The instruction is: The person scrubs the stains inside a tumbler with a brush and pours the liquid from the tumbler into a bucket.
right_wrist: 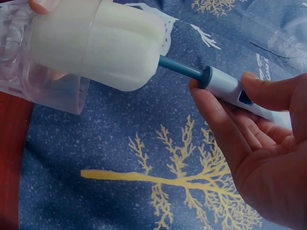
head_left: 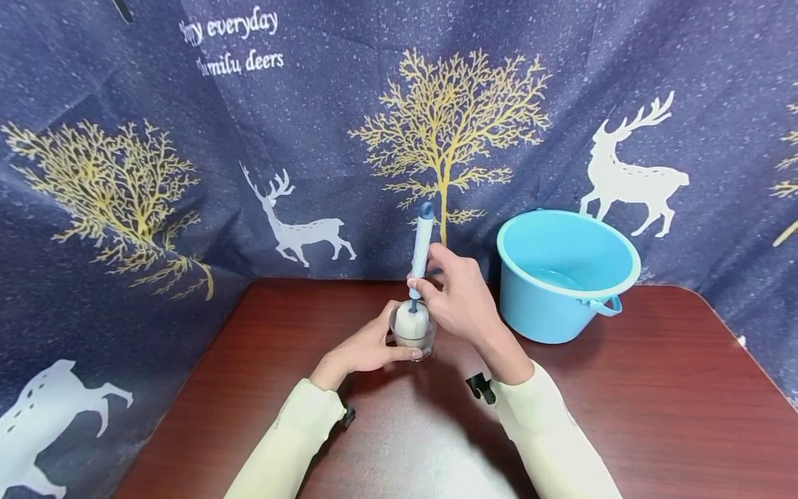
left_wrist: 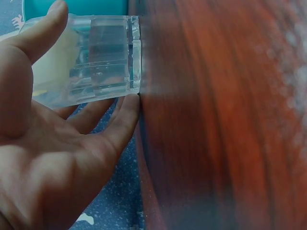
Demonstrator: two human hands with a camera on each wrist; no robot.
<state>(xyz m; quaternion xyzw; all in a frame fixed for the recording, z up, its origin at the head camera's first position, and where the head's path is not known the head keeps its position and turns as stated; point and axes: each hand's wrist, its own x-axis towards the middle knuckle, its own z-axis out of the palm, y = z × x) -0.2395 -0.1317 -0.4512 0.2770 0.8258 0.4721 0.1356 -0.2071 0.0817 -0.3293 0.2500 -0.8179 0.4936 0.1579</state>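
While inside cup point(left_wrist: 108, 55) within snug left grip point(head_left: 370, 345), sponge point(right_wrist: 127, 48) below right grip point(head_left: 460, 294) round handle point(head_left: 422, 246).

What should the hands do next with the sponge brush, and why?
Probably push the sponge a little deeper while the left hand steadies the cup. The sponge pokes out of the top, clear space shows beneath it, and the right hand holds the handle, so a gentle push seems easy.

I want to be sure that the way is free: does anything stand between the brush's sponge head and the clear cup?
Nothing visible does. The sponge head is partly inside the clear cup; the left hand holds the cup from outside.
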